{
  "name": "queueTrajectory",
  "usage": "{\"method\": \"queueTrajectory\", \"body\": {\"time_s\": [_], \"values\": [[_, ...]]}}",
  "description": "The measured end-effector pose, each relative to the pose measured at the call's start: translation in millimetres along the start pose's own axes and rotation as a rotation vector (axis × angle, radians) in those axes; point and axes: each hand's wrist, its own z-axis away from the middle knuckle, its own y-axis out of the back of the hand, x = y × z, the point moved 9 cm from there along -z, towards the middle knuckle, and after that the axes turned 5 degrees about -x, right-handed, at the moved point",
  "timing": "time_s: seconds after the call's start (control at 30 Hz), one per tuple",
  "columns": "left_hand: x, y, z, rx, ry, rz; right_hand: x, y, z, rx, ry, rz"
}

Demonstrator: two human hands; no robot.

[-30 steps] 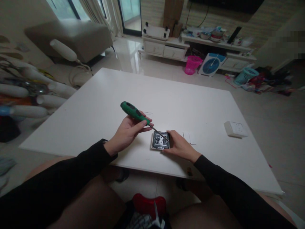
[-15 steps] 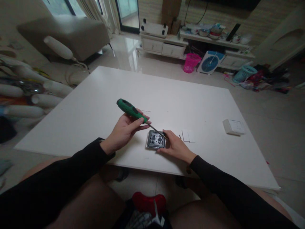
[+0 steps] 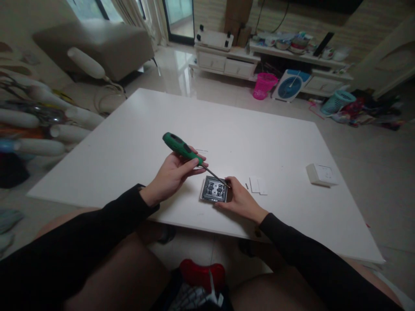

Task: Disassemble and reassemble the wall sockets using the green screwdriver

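Observation:
Between the thumb and fingers of my left hand [image 3: 177,172] is a green-handled screwdriver [image 3: 181,147], its shaft slanting down to the right. The shaft crosses the upper right corner of a square wall switch plate [image 3: 214,190], its tip close to the fingers of my right hand [image 3: 241,199]. My right hand grips the plate by its right edge, thumb at the lower side and fingers at the upper. Dark inner fittings show on the plate's upward face. Whether the tip touches the plate I cannot tell.
On the white table [image 3: 253,134], thin white flat pieces [image 3: 257,185] and a small dark strip [image 3: 247,186] lie right of my right hand. Farther right stands a white box [image 3: 321,175]. A pink basket [image 3: 264,85] and a blue fan [image 3: 289,85] stand on the floor beyond.
The whole view has shifted slightly. Both hands keep their grips on the screwdriver and the switch plate, and the screwdriver's angle looks nearly the same.

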Motion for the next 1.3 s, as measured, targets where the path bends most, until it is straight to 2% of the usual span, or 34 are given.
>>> {"method": "queueTrajectory", "body": {"time_s": [0.67,0.9,1.3], "values": [[-0.5,0.4,-0.2,-0.014,-0.011,-0.009,-5.0,1.4,-2.4,0.009,0.042,0.006],[-3.8,0.3,-0.7,-0.054,-0.007,-0.105,-11.6,-2.3,-1.8,-0.023,0.099,0.019],[-3.3,-16.0,4.8,-0.16,-0.044,-0.323,-13.5,-6.2,-2.2,-0.063,0.108,-0.003]]}}
